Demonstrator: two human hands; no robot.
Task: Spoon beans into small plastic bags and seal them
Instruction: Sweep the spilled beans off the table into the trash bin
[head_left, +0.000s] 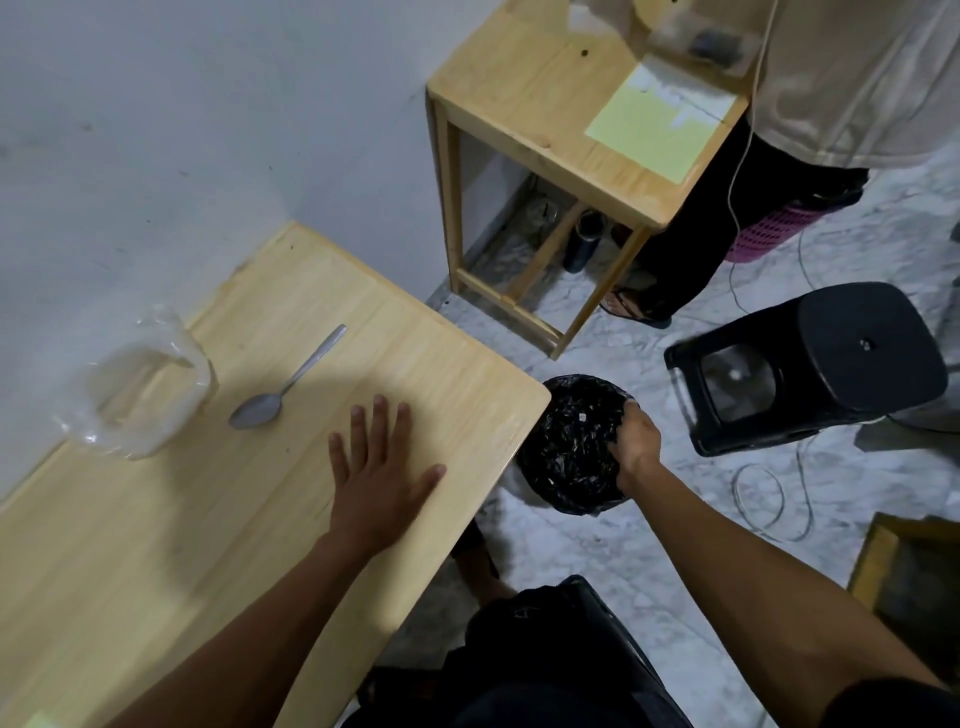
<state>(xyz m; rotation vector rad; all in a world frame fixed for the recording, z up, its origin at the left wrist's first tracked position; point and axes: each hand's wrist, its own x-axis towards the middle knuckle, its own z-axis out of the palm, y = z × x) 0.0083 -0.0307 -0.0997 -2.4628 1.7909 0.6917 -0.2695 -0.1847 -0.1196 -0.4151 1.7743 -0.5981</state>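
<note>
My left hand (382, 480) lies flat, fingers spread, on the pale wooden bench (156, 545). My right hand (636, 434) reaches into the black-lined bin (569, 447) on the floor; can't tell its grip. No beans visible. Clear thin plastic bag (148, 384) sits left of the grey metal spoon (283, 384): light, floppy, slippery, so I'd pinch it at the mouth edge.

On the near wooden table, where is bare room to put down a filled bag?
Bare wood lies between the spoon and the table edge toward the bin, and nearer, below the left hand. The far-left corner is crowded by the clear plastic bag.
</note>
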